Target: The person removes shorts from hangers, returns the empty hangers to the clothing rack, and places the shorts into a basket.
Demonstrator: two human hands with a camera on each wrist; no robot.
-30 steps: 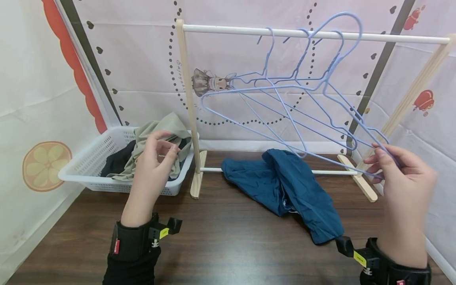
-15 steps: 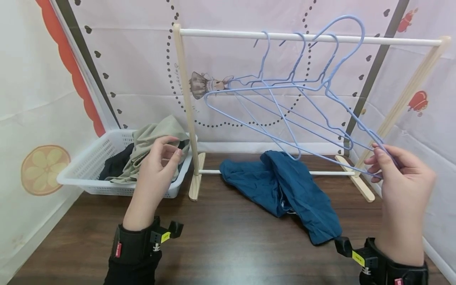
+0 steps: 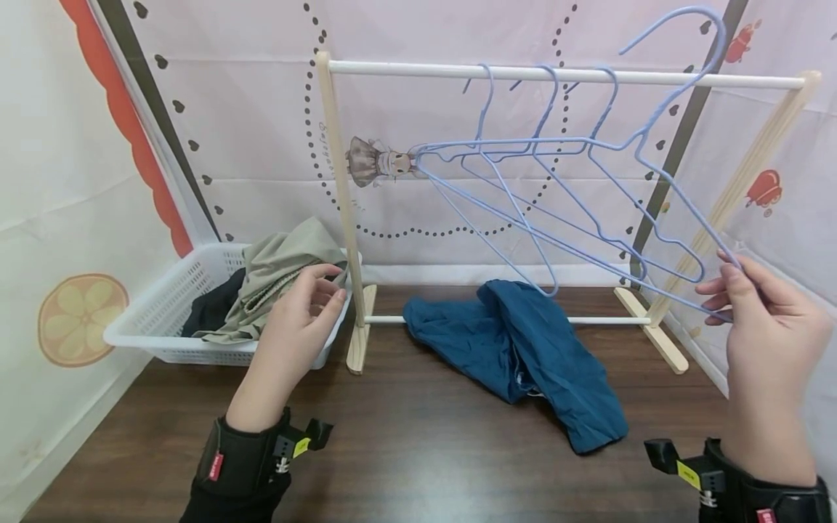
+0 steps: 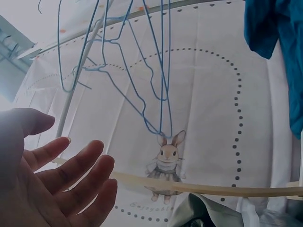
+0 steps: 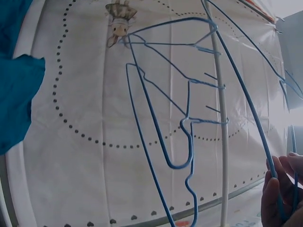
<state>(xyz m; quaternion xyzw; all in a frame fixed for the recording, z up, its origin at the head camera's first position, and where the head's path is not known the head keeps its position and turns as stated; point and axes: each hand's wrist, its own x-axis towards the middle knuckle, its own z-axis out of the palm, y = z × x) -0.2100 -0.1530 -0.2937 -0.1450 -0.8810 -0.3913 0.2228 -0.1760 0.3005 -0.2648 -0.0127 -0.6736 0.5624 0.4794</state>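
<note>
My right hand pinches the lower right corner of a light blue wire hanger. This hanger's hook stands apart from the white rail, in front of it and higher. Three similar hangers hang on the rail, their wires overlapping the held one. Over the basket's right side hovers my left hand, fingers loosely bent and holding nothing; the left wrist view shows its bare fingers. A dark teal garment lies draped over the rack's lower bar and onto the table.
A white slotted basket at left contains a grey-green garment and a black one. The rack's wooden left post stands close beside the basket. Printed cloth walls enclose the brown table.
My right hand has moved right with the hanger, and its hook has come away from the rail, upward and right. The left hand has shifted slightly right and down in view.
</note>
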